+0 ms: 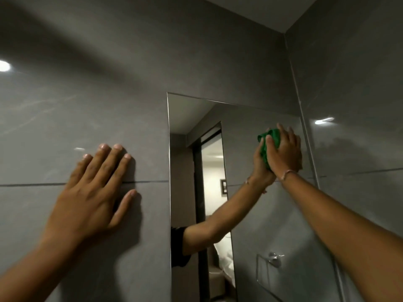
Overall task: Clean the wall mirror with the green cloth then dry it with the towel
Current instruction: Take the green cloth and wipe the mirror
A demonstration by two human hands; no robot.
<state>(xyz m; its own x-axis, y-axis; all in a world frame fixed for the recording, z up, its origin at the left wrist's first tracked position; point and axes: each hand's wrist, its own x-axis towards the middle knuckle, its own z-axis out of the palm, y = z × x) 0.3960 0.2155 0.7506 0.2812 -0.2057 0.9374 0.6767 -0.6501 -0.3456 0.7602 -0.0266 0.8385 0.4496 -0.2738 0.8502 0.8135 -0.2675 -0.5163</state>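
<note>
Grey tiled wall [87,105]; right hand [283,151] presses green cloth [269,138] on mirror [261,214].

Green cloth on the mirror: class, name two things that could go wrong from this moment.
1. The right hand presses the bunched green cloth high near the wall mirror's right edge; that corner may get missed.
2. The left hand leans flat on the glossy wall tile; it might slip.

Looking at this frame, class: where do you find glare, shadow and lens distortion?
Head view: bright glare spots on the glossy wall tiles at far left and upper right; the left hand casts a dark shadow on the tile; the wall mirror edges lean from wide-angle distortion; the right hand presses the green cloth on the glass.
</note>
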